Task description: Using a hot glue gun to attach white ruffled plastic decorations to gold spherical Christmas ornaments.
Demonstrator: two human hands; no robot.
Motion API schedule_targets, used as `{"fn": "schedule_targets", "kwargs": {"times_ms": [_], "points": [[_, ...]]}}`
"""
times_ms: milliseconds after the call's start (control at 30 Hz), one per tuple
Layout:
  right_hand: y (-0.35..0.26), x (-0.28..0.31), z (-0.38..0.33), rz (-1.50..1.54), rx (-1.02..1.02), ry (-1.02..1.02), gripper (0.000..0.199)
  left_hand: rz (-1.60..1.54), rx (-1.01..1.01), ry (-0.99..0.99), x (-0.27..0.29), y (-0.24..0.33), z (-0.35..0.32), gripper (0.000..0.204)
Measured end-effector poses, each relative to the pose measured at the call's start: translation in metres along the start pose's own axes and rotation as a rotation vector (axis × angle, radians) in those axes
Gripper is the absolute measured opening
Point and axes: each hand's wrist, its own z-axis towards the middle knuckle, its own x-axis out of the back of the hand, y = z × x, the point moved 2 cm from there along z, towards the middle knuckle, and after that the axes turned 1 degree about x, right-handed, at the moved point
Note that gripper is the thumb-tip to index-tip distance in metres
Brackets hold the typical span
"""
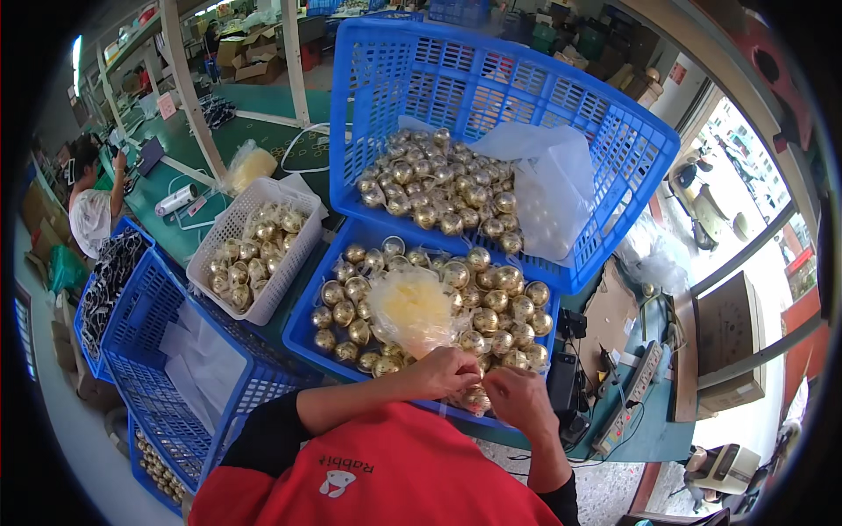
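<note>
My left hand (449, 372) and my right hand (517, 396) meet at the near edge of a shallow blue tray (304, 337) filled with shiny gold balls (491, 302). Both hands have their fingers pinched on a gold ball (477, 401) held between them, just above the tray's rim. A clear plastic bag (412, 307) with pale yellow contents lies on the balls right behind my left hand. Whatever is under my fingertips is hidden.
A large blue crate (491, 61) stands tilted behind the tray, holding more gold balls and a clear bag (548, 188). A white basket (230, 230) of bagged balls sits at left, above blue crates (149, 351). Another person (92, 210) works at far left. Cables and a power strip (627, 408) lie at right.
</note>
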Motion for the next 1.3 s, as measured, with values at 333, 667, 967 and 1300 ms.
{"fn": "schedule_targets", "kwargs": {"times_ms": [333,667,967,1300], "points": [[0.009,-0.020,-0.006,1.046,-0.457,0.111,0.002,-0.924,0.026,-0.259,0.013,0.005,-0.016,0.016],[-0.013,-0.072,-0.019,0.637,-0.367,0.564,0.007,-0.888,-0.118,0.014,0.008,-0.019,-0.015,0.014],[-0.048,-0.054,-0.005,0.182,-0.268,0.390,0.006,-0.275,-0.423,0.451,0.009,-0.011,-0.036,0.015],[-0.058,-0.045,0.017,-0.243,0.024,0.252,0.014,-0.877,0.030,0.269,0.021,-0.019,-0.035,0.012]]}}
